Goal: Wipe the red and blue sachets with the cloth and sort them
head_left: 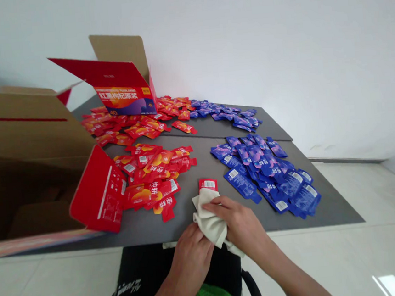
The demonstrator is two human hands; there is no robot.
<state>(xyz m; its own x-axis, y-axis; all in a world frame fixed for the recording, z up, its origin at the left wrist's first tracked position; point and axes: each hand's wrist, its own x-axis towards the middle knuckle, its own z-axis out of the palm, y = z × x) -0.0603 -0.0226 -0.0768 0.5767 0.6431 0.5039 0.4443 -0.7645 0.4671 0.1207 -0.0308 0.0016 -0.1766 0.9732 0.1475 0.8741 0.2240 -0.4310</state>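
1. Left hand (189, 259): clenched on the underside of a crumpled off-white cloth (208, 218), fingers closed into its folds.
2. Right hand (238, 222): grasping the same cloth from above, fingers curled over it. The cloth appears bunched between both hands, not carried by one.
3. A lone red sachet (208, 184) lies near the front edge of the grey worktop (188, 204), its lower end under the cloth. Its position apart from the piles suggests it was singled out.
4. Red sachets (152, 179) fill the left of the near panel, blue sachets (269, 174) the right. A far red pile (126, 124) and far blue pile (224, 111) repeat that split, so the colours look deliberately sorted.
5. An open cardboard box (20, 136) crowds the left edge. Its red flap (99, 191) touches the near red pile and partly blocks that side. A red carton (124, 97) stands at the far edge among red sachets.
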